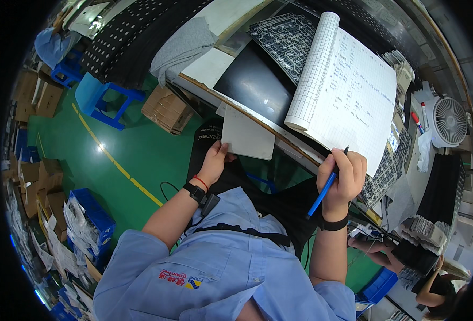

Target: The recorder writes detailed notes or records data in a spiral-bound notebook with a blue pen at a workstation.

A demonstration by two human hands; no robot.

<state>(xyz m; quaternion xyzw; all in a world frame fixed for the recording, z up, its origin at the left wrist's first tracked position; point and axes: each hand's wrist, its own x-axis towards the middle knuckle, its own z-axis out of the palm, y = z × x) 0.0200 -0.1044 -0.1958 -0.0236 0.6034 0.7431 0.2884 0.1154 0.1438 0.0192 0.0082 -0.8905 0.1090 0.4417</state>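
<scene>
My right hand (342, 179) is closed round a blue pen (322, 193), its dark end up beside the near edge of an open notebook (354, 96). Handwriting covers part of the notebook's ruled page, and its left pages are rolled into a tube. Below the table edge, my left hand (215, 160) grips the lower left corner of a white board or pad (247, 134) over my lap. Beneath the notebook lie a dark glossy sheet (258, 88) and a patterned black-and-white panel (287, 45).
A white fan (449, 121) stands at the right, near red and white markers (417, 123). Grey cloth (185, 48) hangs off the table's left. On the green floor are a blue stool (105, 101) and a cardboard box (167, 109). Another person (434, 291) is at the lower right.
</scene>
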